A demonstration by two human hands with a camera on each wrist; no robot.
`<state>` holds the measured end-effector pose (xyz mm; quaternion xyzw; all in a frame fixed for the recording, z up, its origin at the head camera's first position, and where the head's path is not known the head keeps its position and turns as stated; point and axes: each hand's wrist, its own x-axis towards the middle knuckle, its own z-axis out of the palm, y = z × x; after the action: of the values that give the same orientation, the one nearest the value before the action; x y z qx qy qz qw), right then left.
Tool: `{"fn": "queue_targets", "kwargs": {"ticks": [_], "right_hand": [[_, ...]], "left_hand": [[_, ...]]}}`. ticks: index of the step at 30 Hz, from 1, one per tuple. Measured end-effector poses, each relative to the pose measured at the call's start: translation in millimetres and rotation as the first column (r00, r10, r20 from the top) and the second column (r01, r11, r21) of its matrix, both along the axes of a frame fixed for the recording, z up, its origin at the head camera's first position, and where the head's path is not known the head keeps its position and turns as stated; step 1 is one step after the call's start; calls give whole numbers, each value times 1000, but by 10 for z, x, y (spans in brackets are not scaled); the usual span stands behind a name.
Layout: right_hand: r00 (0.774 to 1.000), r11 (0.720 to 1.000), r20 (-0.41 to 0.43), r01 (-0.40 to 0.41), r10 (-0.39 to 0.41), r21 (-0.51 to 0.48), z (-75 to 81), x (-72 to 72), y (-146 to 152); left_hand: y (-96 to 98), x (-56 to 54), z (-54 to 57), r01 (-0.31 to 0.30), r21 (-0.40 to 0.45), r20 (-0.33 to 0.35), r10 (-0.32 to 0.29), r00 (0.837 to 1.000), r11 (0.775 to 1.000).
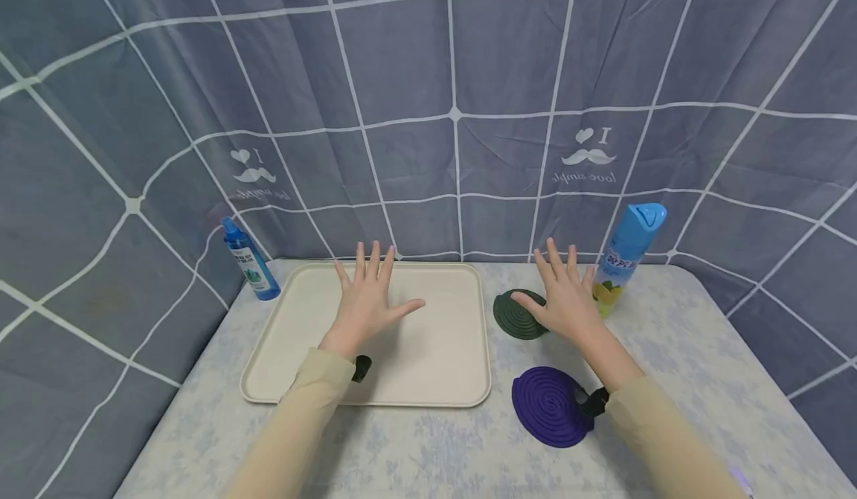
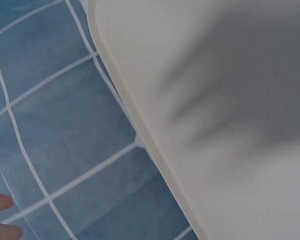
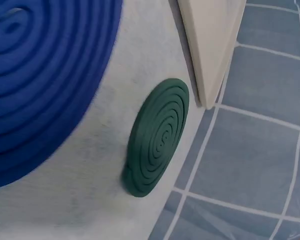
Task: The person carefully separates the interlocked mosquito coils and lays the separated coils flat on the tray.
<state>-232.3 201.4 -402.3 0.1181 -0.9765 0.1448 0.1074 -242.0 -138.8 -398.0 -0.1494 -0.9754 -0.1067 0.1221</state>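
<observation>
Over the cream tray (image 1: 442,335) my left hand (image 1: 364,302) hovers with its fingers spread, holding nothing; its shadow falls on the tray in the left wrist view. My right hand (image 1: 565,298) is spread too and holds nothing. It hangs between a dark green spiral coaster (image 1: 517,320) and a blue-capped spray can (image 1: 629,246), partly covering both in the head view. Nearer the front lies a larger purple spiral coaster (image 1: 549,406), which looks blue (image 3: 45,95) in the right wrist view. The green coaster (image 3: 160,137) lies flat beside the tray's corner there.
A blue pump bottle (image 1: 251,261) with a white label stands past the tray's left back corner. Grey-blue checked cloth (image 1: 415,157) hangs behind and beside the pale patterned table (image 1: 428,454). A small purple item (image 1: 740,479) peeks out near the right sleeve.
</observation>
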Motion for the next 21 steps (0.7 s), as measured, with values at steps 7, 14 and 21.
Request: {"fn": "queue_targets", "kwargs": {"ticks": [7,14,21], "right_hand": [[999,998,-7,-49,49,30,-58,292,65],[994,994,13,-107,108,-14,-258,607,111],[985,987,77,-151,155,-62,-437,893,218]], "left_hand": [[88,161,-44,106,7,-13,-106,994,994],[245,363,-158,229,-10,18,-229,973,973],[429,613,-316,365,-51,46,-363,931,930]]}}
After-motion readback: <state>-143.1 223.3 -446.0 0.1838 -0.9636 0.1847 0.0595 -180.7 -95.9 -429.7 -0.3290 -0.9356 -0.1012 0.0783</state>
